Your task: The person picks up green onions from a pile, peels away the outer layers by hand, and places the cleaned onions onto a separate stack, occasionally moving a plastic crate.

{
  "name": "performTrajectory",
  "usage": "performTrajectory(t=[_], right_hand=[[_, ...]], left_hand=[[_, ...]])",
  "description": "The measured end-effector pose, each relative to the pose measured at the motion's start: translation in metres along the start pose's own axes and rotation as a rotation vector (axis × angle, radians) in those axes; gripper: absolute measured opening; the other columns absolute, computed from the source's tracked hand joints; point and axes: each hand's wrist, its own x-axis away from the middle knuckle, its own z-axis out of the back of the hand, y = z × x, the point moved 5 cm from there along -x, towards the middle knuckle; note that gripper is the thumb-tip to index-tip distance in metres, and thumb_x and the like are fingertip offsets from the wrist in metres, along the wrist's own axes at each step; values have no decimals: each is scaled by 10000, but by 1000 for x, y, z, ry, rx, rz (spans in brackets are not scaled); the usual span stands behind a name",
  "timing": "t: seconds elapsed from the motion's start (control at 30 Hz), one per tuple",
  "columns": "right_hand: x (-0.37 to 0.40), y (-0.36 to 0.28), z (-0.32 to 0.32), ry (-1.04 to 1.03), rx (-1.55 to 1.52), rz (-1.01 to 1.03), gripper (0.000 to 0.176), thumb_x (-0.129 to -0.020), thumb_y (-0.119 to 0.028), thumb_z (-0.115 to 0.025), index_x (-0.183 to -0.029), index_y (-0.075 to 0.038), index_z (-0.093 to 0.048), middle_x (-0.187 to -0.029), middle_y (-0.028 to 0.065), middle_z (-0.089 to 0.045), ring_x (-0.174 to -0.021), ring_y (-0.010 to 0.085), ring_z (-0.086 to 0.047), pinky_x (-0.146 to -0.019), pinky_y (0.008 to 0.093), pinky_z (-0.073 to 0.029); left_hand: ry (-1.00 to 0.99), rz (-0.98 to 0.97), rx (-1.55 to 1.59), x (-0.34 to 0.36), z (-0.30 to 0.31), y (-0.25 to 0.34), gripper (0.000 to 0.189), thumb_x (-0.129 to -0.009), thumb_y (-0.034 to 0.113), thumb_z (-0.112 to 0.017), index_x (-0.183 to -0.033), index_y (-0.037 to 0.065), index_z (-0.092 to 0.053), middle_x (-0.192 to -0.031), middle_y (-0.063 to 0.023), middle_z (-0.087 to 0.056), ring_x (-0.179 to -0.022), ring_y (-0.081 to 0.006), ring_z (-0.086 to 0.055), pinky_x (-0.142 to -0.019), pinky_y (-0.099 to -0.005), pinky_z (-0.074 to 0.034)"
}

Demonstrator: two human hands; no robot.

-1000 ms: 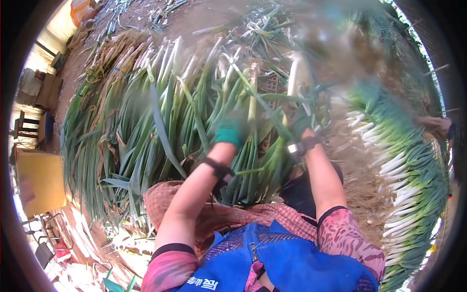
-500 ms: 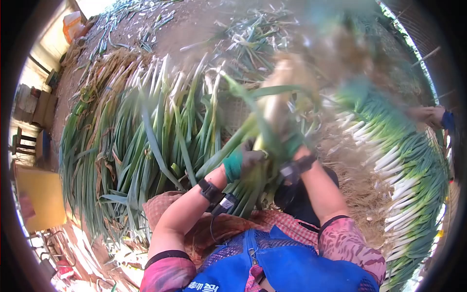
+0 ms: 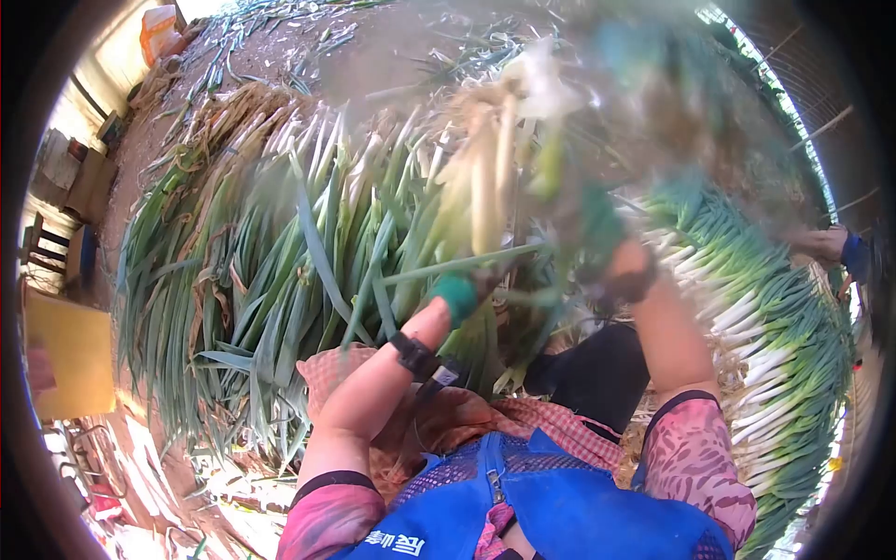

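Observation:
My left hand (image 3: 487,280), in a dark glove with a green cuff, is closed around green onions (image 3: 481,201). Their pale ends point away from me and blur, while leaves hang below the hand. One long green leaf crosses just above the glove. To its right, my right hand (image 3: 595,238), also gloved with green, is smeared by motion. Its fingers cannot be made out, nor whether anything is in them. A blurred white and green stalk (image 3: 549,163) shows just beyond it.
A thick row of untrimmed green onions (image 3: 243,252) lies on the left. At right stretches a long row of cleaned green onions (image 3: 756,327), white ends inward. Another person's hand (image 3: 821,245) reaches in at the right edge. A yellow board (image 3: 70,355) stands at far left.
My right hand has moved right and away from my left hand. The pale stalk ends have shifted left. My left hand stays near the same place, slightly turned.

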Motion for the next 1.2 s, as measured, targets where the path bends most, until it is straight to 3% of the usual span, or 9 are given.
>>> performTrajectory(t=[0.07,0.13,0.2,0.33,0.53,0.63,0.83,1.1,1.2], right_hand=[[3,-25,-46,-199,65,20,604,-799,-402,-673,-1266,-52,-513,-1106,216,-630,-1003,373,-624,-828,438,-507],[1,-35,-72,-316,104,8,624,-793,-414,-673,-1274,-52,-513,-1122,215,-629,-1017,373,-622,-836,441,-506],[-15,-27,-57,-277,86,-6,616,-792,-419,-671,-1266,-54,-524,-1120,213,-632,-1014,370,-624,-838,441,-506],[-74,20,21,81,56,-29,548,-802,-412,-658,-1214,-62,-570,-1082,205,-648,-979,360,-635,-832,435,-510],[-134,49,-27,265,104,87,457,-818,-402,-640,-1137,-74,-638,-1025,193,-673,-926,344,-652,-823,426,-516],[-153,23,-130,335,44,119,420,-826,-397,-631,-1098,-80,-672,-997,187,-685,-899,335,-661,-818,422,-518],[-185,-14,-256,185,-221,-607,526,-806,-402,-669,-1126,14,-632,-1001,189,-682,-859,288,-665,-767,375,-523],[-116,26,-170,105,-1073,-272,408,-831,-248,-705,-1145,1,-634,-977,54,-672,-872,130,-622,-745,282,-502],[-79,-38,-116,-16,-1192,-137,310,-857,-171,-676,-1130,-27,-652,-970,15,-667,-872,90,-608,-742,254,-494]], left_hand=[[38,-478,-1312,-4,6,23,500,-852,248,-679,-1277,33,-524,-1047,-77,-658,-951,-186,-618,-840,-321,-493],[458,-831,-2340,26,-47,-29,557,-832,342,-745,-1252,45,-532,-1062,-99,-653,-973,-186,-619,-915,-328,-493],[780,-672,-2208,41,-74,-53,548,-795,342,-778,-1196,32,-570,-1003,-92,-670,-932,-177,-633,-890,-319,-502],[481,-834,-1746,70,-109,-67,388,-847,302,-714,-1071,-4,-631,-934,-84,-686,-867,-166,-648,-788,-328,-526],[544,-1488,-1289,161,-161,-14,328,-821,247,-746,-1009,20,-604,-794,-60,-639,-640,-150,-618,-544,-277,-496],[585,-1490,-1219,184,-159,19,306,-815,207,-742,-1005,29,-581,-735,-52,-617,-595,-155,-605,-518,-279,-487],[581,-1507,-1457,179,-171,2,263,-815,238,-699,-957,51,-582,-700,-62,-598,-584,-189,-592,-544,-314,-511],[569,-1346,-1488,165,-154,13,326,-765,255,-733,-993,40,-644,-828,-46,-626,-721,-160,-601,-642,-309,-495],[537,-1142,-1484,146,-143,16,382,-749,222,-762,-1053,24,-641,-931,-55,-645,-813,-161,-623,-695,-309,-509]])
